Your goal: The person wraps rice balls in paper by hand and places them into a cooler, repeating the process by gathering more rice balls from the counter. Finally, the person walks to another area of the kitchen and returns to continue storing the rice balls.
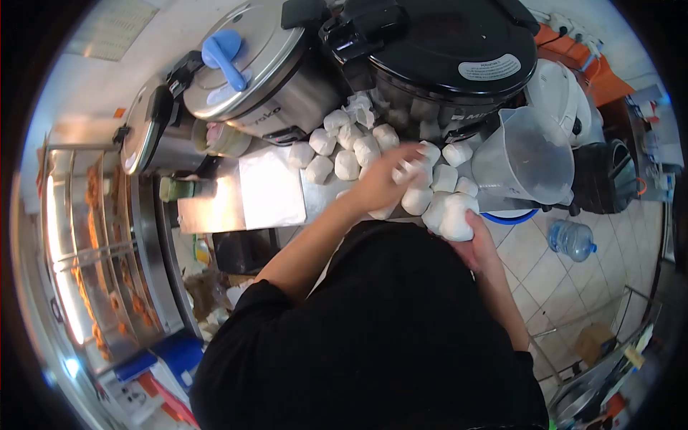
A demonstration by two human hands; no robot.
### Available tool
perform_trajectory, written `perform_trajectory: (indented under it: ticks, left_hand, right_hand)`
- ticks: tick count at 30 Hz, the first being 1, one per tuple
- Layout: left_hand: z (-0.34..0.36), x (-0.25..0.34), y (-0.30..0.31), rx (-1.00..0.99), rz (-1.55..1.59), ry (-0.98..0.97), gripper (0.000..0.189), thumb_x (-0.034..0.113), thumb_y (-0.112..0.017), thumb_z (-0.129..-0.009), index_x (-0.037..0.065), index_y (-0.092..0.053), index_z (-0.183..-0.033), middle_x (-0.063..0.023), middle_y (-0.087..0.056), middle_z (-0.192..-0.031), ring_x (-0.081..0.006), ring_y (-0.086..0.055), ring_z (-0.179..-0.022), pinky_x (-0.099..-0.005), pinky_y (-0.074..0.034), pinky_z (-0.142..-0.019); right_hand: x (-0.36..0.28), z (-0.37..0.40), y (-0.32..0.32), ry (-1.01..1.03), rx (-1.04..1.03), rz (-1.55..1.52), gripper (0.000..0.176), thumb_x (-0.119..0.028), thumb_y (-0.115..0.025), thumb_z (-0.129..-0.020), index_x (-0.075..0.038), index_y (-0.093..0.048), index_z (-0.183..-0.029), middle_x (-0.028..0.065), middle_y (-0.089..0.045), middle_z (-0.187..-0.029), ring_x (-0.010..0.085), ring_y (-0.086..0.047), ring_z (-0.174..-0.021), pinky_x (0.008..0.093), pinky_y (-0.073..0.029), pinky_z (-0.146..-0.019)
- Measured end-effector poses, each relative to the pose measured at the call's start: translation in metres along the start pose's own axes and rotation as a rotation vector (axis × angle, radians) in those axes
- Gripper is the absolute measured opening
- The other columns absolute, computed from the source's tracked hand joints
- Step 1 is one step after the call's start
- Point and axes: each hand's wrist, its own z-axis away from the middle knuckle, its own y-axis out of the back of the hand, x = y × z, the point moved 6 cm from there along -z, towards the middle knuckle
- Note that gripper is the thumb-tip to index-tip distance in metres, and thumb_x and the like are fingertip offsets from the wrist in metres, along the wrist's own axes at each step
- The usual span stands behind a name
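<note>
Many rounded white bundles (347,165) lie clustered on the metal counter; they look wrapped, and their contents are hidden. My left hand (390,178) reaches over the middle of the cluster, its fingers smeared by motion among the bundles, so whether it grips one cannot be told. At the counter's front edge, my right hand (474,244) is closed around a white bundle (457,217), holding it from the right and below. Another bundle presses against that one on its left. To the right of the cluster stands a translucent plastic measuring jug (527,158).
Behind the bundles stand a large black cooker (444,43) and a steel cooker (265,79) with a blue scoop (226,57) on its lid. White paper sheets (271,188) lie left. A lit display cabinet (100,251) is far left; a water bottle (571,240) lies on the floor.
</note>
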Motion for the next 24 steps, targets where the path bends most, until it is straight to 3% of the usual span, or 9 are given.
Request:
perform_trajectory:
  ticks: [1, 2, 3, 5, 7, 9, 13, 21, 24]
  left_hand:
    - [-0.011, -0.041, 0.025, 0.101, -0.127, 0.047, 0.049, 0.012, -0.068, -0.091, 0.008, -0.054, -0.138, -0.0169, -0.063, -0.129, -0.0332, -0.055, -0.126, -0.0409, -0.049, -0.099]
    - [-0.016, -0.078, 0.041, 0.184, -0.63, -0.032, 0.058, 0.02, -0.071, -0.089, 0.01, -0.05, -0.142, -0.0167, -0.058, -0.136, -0.036, -0.051, -0.131, -0.046, -0.048, -0.102]
    - [-0.014, -0.108, 0.047, -0.047, -0.879, 0.288, 0.077, 0.037, -0.075, -0.085, 0.012, -0.042, -0.15, -0.0155, -0.05, -0.148, -0.038, -0.042, -0.14, -0.058, -0.038, -0.11]
    - [-0.012, -0.171, 0.048, -0.348, -1.117, 0.206, 0.099, 0.053, -0.08, -0.076, 0.019, -0.034, -0.157, -0.016, -0.035, -0.161, -0.0445, -0.026, -0.149, -0.0744, -0.015, -0.114]
    - [-0.025, -0.221, 0.053, -0.357, -1.053, 0.214, 0.109, 0.059, -0.084, -0.066, 0.023, -0.035, -0.156, -0.0128, -0.039, -0.159, -0.0391, -0.029, -0.149, -0.0745, -0.012, -0.115]
    - [-0.03, -0.2, 0.057, -0.395, -1.075, 0.201, 0.107, 0.058, -0.087, -0.059, 0.023, -0.044, -0.151, -0.011, -0.046, -0.153, -0.0364, -0.034, -0.146, -0.0747, -0.013, -0.114]
    - [-0.018, -0.154, 0.069, -0.331, -1.067, -0.036, 0.093, 0.047, -0.085, -0.068, 0.02, -0.045, -0.147, -0.016, -0.055, -0.139, -0.0367, -0.041, -0.14, -0.0643, -0.029, -0.11]
    - [-0.014, -0.19, 0.072, -0.259, -0.528, -0.076, 0.086, 0.031, -0.086, -0.071, 0.017, -0.043, -0.144, -0.0205, -0.036, -0.143, -0.0446, -0.047, -0.13, -0.0504, -0.044, -0.108]
    - [-0.014, -0.2, 0.069, -0.119, -0.512, -0.063, 0.088, 0.034, -0.09, -0.068, 0.013, -0.046, -0.141, -0.0217, -0.045, -0.136, -0.0414, -0.053, -0.124, -0.0428, -0.047, -0.105]
  right_hand:
    - [0.005, 0.0, -0.009, 0.04, -0.004, -0.22, 0.065, -0.038, -0.054, -0.101, -0.004, -0.033, -0.153, 0.0204, -0.047, -0.148, 0.0368, -0.047, -0.137, 0.0575, -0.04, -0.112]
    - [0.006, 0.0, -0.021, 0.095, 0.001, -0.228, 0.063, -0.048, -0.049, -0.101, -0.009, -0.039, -0.15, 0.0149, -0.047, -0.151, 0.0386, -0.047, -0.137, 0.0684, -0.037, -0.109]
    - [0.012, 0.0, -0.028, 0.115, 0.006, -0.212, 0.063, -0.048, -0.049, -0.101, -0.009, -0.039, -0.15, 0.0149, -0.047, -0.151, 0.0386, -0.047, -0.137, 0.0684, -0.037, -0.109]
    - [0.032, -0.003, -0.028, 0.173, 0.146, -0.476, 0.059, -0.05, -0.051, -0.1, -0.014, -0.046, -0.146, 0.0118, -0.05, -0.148, 0.038, -0.047, -0.136, 0.066, -0.038, -0.109]
    - [0.049, -0.007, -0.041, 0.134, 0.189, -0.55, 0.058, -0.056, -0.051, -0.096, -0.02, -0.051, -0.142, 0.0085, -0.054, -0.144, 0.0344, -0.051, -0.132, 0.0625, -0.042, -0.106]
    - [0.058, -0.006, -0.053, 0.178, 0.207, -0.448, 0.057, -0.06, -0.05, -0.095, -0.022, -0.055, -0.137, 0.0066, -0.057, -0.139, 0.032, -0.053, -0.127, 0.0617, -0.046, -0.1]
    - [0.075, -0.021, -0.06, 0.254, 0.16, -0.444, 0.067, -0.064, -0.044, -0.097, -0.02, -0.045, -0.148, 0.0087, -0.049, -0.149, 0.0351, -0.047, -0.135, 0.0619, -0.042, -0.106]
    - [0.07, -0.015, -0.111, 0.263, 0.278, -0.437, 0.065, -0.062, -0.034, -0.104, -0.021, -0.034, -0.155, 0.0101, -0.036, -0.157, 0.0386, -0.042, -0.136, 0.0604, -0.038, -0.111]
    - [0.083, -0.022, -0.108, 0.228, 0.281, -0.453, 0.063, -0.057, -0.048, -0.101, -0.017, -0.044, -0.149, 0.0133, -0.046, -0.15, 0.0384, -0.045, -0.134, 0.059, -0.04, -0.11]
